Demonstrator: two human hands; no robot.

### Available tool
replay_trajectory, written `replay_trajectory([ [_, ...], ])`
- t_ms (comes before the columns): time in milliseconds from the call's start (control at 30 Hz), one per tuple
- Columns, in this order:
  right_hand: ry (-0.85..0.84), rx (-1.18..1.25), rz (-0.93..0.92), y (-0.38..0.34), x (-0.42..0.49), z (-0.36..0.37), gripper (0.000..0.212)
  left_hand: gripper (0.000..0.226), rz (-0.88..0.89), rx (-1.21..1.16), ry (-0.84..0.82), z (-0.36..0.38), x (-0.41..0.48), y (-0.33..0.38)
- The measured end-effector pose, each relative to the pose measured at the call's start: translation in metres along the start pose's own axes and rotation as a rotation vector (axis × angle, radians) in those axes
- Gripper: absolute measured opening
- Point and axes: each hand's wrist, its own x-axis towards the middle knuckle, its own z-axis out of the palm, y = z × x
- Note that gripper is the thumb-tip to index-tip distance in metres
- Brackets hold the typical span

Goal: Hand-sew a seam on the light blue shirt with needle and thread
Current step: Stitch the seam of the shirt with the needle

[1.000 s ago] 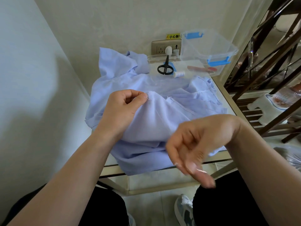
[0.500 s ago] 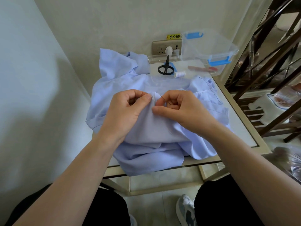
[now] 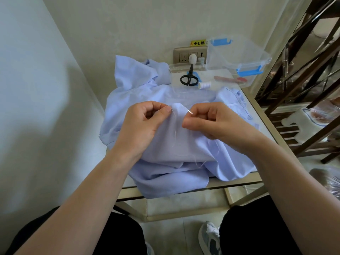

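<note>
The light blue shirt (image 3: 173, 144) lies bunched on a small glass-topped table (image 3: 266, 124). My left hand (image 3: 141, 124) pinches a raised fold of the shirt between thumb and curled fingers. Just to the right, my right hand (image 3: 213, 120) pinches a thin silver needle (image 3: 189, 112), whose tip points up and left into the fold. A pale thread (image 3: 175, 133) hangs down from the fold over the cloth and curls near the shirt's lower edge.
Black scissors (image 3: 189, 78) and a white thread spool (image 3: 205, 85) lie on a clear lid behind the shirt. A clear box with blue clips (image 3: 237, 57) stands at the back right before a wall socket (image 3: 185, 56). A dark wooden rack (image 3: 301, 85) is at the right.
A second ago my right hand was out low to the right, away from the shirt. It came back to the fold and now holds the needle at the cloth; my left hand stayed put.
</note>
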Motion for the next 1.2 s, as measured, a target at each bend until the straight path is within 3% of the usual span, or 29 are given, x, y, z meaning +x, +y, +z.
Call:
replay_trajectory([
  [100,0.127,0.008,-0.017,0.002,0.005,0.011,0.042,0.011,-0.004,0.005,-0.008,0.001,0.0,0.0],
  [200,0.197,-0.034,-0.051,0.004,0.01,0.021,0.023,0.013,0.007,0.003,-0.013,0.002,-0.001,0.0],
  [433,0.043,-0.064,-0.097,0.002,0.006,0.012,0.016,0.013,0.0,0.003,-0.031,0.0,-0.002,0.0],
  [567,0.097,-0.025,-0.109,0.002,0.006,0.005,0.005,0.013,0.007,-0.008,-0.031,-0.002,-0.002,0.002],
  [667,0.174,0.176,-0.068,0.005,0.009,-0.005,0.016,0.011,0.003,-0.017,-0.032,-0.004,-0.002,0.002],
  [733,0.2,0.173,-0.105,0.006,0.01,-0.009,0.018,0.01,0.006,-0.014,-0.038,-0.004,-0.003,0.002],
  [933,0.157,0.199,-0.191,0.003,0.011,-0.002,0.01,0.012,0.054,0.03,-0.084,-0.006,-0.003,0.003],
  [1067,0.013,0.261,-0.146,0.003,0.016,0.004,0.01,0.008,0.102,0.063,-0.133,-0.009,-0.003,0.001],
  [1200,-0.027,0.209,-0.121,0.008,0.02,0.002,0.009,0.004,0.124,0.102,-0.144,-0.013,-0.002,0.002],
])
